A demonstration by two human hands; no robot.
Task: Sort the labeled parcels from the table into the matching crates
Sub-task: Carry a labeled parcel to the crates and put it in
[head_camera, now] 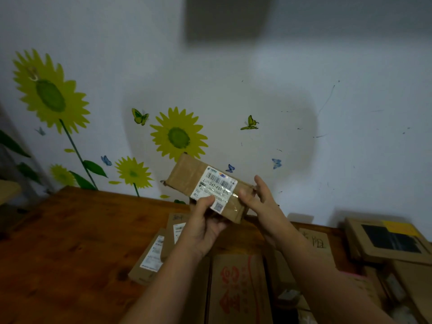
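The parcel [187, 176] is held up above the desk [70, 242], with its label [217, 185] turned to the camera. The left hand [205, 223] has its grip closed on the lower edge, thumb on the label. The right hand [261, 202] pinches the 3 o'clock end. The thumb hides some print, so a misread could send the parcel to the wrong crate. Such an edge hold may also let it tip. More parcels [152, 258] lie at 7 o'clock under the forearm. Cardboard boxes [392, 239], perhaps the crates, crowd 4 o'clock.
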